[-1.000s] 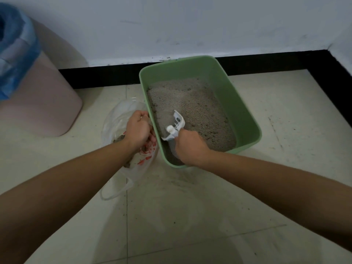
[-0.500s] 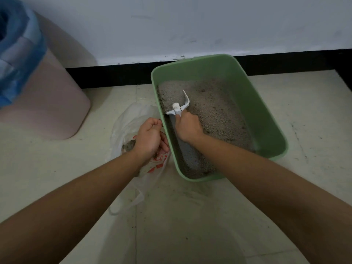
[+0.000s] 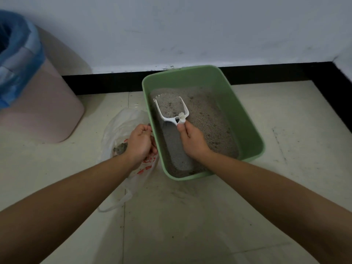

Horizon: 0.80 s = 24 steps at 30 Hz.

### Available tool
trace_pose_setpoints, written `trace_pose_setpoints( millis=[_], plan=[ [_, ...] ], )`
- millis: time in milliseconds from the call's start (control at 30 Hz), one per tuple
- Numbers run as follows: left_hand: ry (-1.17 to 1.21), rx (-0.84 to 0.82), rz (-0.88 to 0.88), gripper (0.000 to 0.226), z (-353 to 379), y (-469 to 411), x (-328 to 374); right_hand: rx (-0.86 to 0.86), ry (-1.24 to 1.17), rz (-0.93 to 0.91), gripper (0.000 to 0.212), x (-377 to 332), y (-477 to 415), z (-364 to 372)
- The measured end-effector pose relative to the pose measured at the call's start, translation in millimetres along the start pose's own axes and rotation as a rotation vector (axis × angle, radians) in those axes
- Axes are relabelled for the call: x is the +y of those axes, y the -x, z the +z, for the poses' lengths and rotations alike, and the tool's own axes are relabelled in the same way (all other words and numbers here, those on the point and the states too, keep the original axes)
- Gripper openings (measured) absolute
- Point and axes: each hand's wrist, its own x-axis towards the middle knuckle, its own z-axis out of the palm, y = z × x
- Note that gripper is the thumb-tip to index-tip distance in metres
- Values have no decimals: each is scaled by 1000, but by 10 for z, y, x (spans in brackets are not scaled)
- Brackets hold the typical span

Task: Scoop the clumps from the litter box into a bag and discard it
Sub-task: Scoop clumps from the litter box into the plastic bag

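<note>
My right hand (image 3: 192, 141) grips the loaded scoop (image 3: 171, 109) at centre frame; I should shake gently, level, over the litter box (image 3: 245, 119). My left hand (image 3: 141, 143) pinches the bag (image 3: 118, 128) open.

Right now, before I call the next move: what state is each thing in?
Litter box: on the floor, holding litter.
Scoop: inside the box, loaded, gripped by right hand.
Plastic bag: mouth held by left hand, clumps inside.
Bin: open-topped, blue liner fitted.
</note>
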Motion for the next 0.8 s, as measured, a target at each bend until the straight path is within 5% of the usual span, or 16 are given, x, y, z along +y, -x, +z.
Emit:
trace_pose_setpoints(
  millis=[800],
  plan=[
    [-393, -265, -118, 32, -7, 567, 279, 30, 234, -129, 36, -65, 908, -857]
  ],
)
